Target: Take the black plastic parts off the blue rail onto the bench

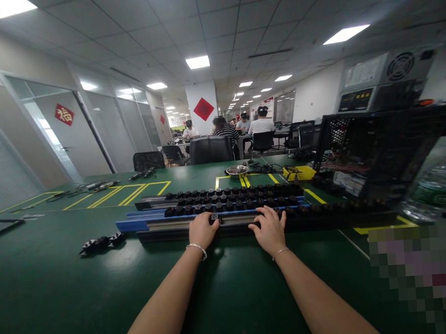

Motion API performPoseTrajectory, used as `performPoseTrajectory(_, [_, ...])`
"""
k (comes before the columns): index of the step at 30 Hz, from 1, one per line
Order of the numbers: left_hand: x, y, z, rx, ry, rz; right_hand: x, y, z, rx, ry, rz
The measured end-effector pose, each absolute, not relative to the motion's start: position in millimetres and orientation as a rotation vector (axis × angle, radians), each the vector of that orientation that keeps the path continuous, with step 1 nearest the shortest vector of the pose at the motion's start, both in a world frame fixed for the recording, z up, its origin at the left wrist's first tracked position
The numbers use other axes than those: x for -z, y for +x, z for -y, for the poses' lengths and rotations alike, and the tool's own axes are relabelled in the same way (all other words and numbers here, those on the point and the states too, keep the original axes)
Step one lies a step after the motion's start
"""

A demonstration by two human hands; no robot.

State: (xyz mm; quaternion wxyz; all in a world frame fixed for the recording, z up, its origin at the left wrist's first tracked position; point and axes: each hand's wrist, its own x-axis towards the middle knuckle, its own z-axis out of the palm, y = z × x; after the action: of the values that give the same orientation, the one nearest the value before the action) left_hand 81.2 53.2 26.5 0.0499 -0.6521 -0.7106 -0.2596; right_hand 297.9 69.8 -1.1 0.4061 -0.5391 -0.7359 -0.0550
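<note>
Long black and blue rails (131, 226) lie side by side across the green table. Rows of small black socket-like blocks (218, 206) sit along them. My left hand (201, 231) is closed at the nearest rails, its thumb and fingers around one small black block (214, 217). To its right, my right hand (269, 229) rests over the same rails with fingers spread and thumb apart; nothing shows in its grasp. Between the hands runs a pale channel (234, 220) of the rail. A few loose black blocks (101, 243) lie left of the rails.
A metal bowl (237, 171) and a yellow tray (300, 173) stand behind the rails. At right are an open computer case (393, 150) with power supplies on top and a water bottle (436, 187). Tools (98, 186) lie back left. Several people sit farther off.
</note>
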Motion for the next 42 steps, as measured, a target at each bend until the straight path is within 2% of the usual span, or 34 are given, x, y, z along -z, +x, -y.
performPoseTrajectory(42, [-30.4, 7.9, -41.5, 0.655, -1.856, 2.221, 3.0, 299.8, -71.1, 0.132, -1.36, 1.839])
